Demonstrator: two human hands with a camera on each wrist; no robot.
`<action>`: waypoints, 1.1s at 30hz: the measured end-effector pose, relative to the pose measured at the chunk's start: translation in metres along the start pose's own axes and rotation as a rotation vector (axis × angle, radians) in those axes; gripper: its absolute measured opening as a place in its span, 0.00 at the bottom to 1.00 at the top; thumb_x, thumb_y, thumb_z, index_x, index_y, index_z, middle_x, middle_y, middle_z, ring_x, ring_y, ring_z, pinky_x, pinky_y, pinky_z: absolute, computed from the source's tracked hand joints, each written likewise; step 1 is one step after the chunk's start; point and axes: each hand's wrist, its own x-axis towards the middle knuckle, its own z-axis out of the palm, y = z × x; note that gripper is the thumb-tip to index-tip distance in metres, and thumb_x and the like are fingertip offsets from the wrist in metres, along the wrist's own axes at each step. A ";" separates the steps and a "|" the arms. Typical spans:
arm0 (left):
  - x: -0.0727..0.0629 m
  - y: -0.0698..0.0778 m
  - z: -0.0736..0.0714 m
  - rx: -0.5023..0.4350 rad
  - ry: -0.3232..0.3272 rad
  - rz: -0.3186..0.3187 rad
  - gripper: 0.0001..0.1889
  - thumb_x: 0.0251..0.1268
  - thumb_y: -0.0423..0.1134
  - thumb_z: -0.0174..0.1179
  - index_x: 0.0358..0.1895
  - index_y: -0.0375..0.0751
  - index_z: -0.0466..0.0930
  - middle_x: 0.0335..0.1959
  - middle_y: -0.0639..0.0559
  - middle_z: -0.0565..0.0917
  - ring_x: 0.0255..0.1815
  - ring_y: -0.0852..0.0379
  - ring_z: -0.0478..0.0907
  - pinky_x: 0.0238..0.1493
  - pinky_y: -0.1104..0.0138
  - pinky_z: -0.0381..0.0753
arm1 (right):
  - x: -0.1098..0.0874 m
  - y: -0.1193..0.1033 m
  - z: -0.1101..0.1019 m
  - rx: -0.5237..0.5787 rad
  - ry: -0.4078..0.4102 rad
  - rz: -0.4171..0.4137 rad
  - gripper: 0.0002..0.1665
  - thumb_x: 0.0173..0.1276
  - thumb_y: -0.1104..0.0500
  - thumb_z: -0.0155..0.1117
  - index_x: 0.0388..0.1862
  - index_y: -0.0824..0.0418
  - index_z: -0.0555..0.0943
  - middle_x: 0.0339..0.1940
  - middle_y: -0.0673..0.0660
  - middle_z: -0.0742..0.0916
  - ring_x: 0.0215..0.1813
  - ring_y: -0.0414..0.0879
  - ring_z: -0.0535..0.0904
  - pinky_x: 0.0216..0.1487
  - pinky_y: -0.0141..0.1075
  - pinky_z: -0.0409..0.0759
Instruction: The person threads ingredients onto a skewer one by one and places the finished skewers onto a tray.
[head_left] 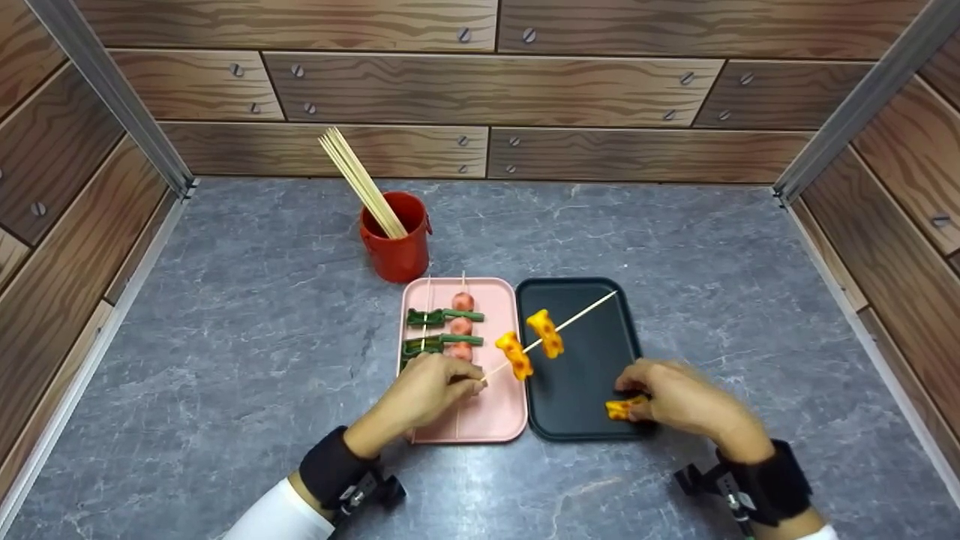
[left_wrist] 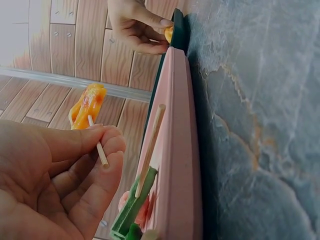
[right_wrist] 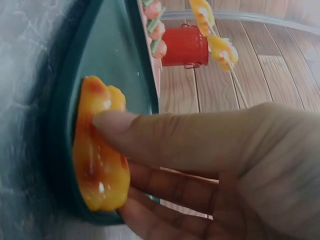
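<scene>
My left hand (head_left: pixel 427 390) pinches a thin wooden skewer (head_left: pixel 589 311) near its lower end, between thumb and fingertips. Two glossy yellow-orange food pieces (head_left: pixel 545 334) with browned spots are threaded on it. The skewer slants up to the right above the trays. At the front right corner of the dark tray (head_left: pixel 570 409), my right hand (head_left: pixel 686 397) pinches a loose yellow-orange food piece (right_wrist: pixel 100 155). Its thumb lies on the piece, and the other fingers are partly hidden on the far side.
On the pink tray (head_left: pixel 495 424), left of the dark one, lie skewers with pink balls (head_left: pixel 463 302), green sticks (head_left: pixel 465 341) and dark green pieces (head_left: pixel 425 318). Behind it stands a red bucket (head_left: pixel 397 259) of bare skewers (head_left: pixel 360 176). Wood-patterned walls (head_left: pixel 480 90) enclose the table.
</scene>
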 end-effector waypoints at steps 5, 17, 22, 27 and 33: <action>0.001 0.000 0.000 0.001 0.000 0.005 0.05 0.70 0.37 0.69 0.42 0.45 0.93 0.39 0.52 0.94 0.39 0.57 0.88 0.45 0.64 0.88 | 0.001 -0.003 0.005 -0.080 0.036 -0.072 0.12 0.57 0.56 0.82 0.37 0.53 0.87 0.35 0.45 0.84 0.36 0.41 0.80 0.41 0.41 0.82; 0.001 0.000 0.002 0.021 -0.001 0.017 0.05 0.70 0.38 0.69 0.41 0.45 0.93 0.39 0.53 0.94 0.40 0.56 0.90 0.46 0.61 0.89 | 0.006 0.004 0.001 0.134 -0.005 0.016 0.09 0.67 0.54 0.76 0.39 0.54 0.84 0.30 0.44 0.88 0.30 0.32 0.77 0.33 0.29 0.77; 0.000 0.000 0.002 0.024 -0.004 0.013 0.04 0.70 0.39 0.69 0.41 0.45 0.93 0.39 0.53 0.94 0.39 0.56 0.89 0.45 0.62 0.89 | 0.011 0.008 0.003 0.187 0.046 0.042 0.11 0.69 0.56 0.76 0.44 0.58 0.83 0.33 0.48 0.89 0.33 0.33 0.81 0.36 0.28 0.82; 0.000 0.000 0.002 0.018 -0.009 0.007 0.05 0.70 0.39 0.69 0.41 0.45 0.93 0.40 0.53 0.94 0.40 0.55 0.89 0.46 0.61 0.89 | 0.014 0.009 0.006 0.196 0.146 0.072 0.15 0.68 0.56 0.77 0.48 0.61 0.84 0.35 0.51 0.88 0.35 0.36 0.81 0.37 0.29 0.83; 0.000 0.000 0.002 0.017 -0.015 -0.004 0.05 0.70 0.39 0.69 0.41 0.46 0.93 0.40 0.53 0.94 0.39 0.56 0.89 0.45 0.63 0.88 | 0.017 0.007 0.008 0.181 0.227 0.084 0.16 0.66 0.58 0.78 0.49 0.63 0.86 0.38 0.53 0.89 0.38 0.40 0.82 0.40 0.30 0.83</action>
